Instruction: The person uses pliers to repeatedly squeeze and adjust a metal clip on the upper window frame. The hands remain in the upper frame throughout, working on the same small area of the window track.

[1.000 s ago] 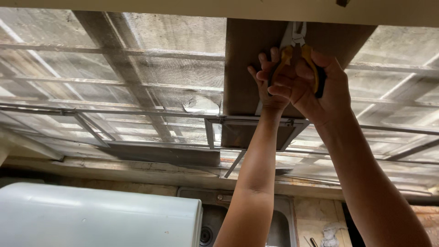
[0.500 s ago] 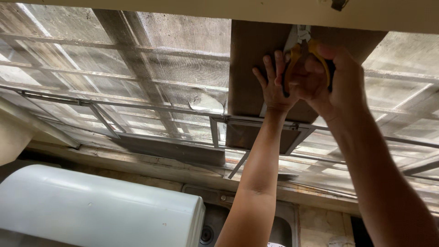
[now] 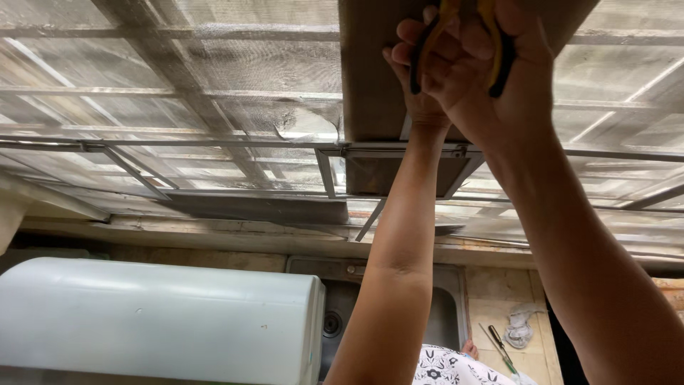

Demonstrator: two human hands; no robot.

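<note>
Both my arms reach up to a brown board (image 3: pixel 370 85) fixed across a mesh-covered window frame (image 3: pixel 214 107). My right hand (image 3: pixel 499 78) is closed around pliers (image 3: pixel 491 43) with yellow and black handles, held near the top edge of the view. My left hand (image 3: pixel 417 71) is pressed against the right hand and the pliers' handle, fingers curled over them. The jaws of the pliers are out of view above the frame.
A white rounded appliance (image 3: pixel 157 321) fills the lower left. Below are a steel sink (image 3: pixel 442 314), a screwdriver (image 3: pixel 499 346) and a crumpled rag (image 3: pixel 521 328) on a tiled counter. Metal window bars (image 3: pixel 142 146) run across behind the mesh.
The view has drawn closer and tilted, so my hands and the pliers now sit at the top edge. Both hands stay clasped together on the pliers against the brown board.
</note>
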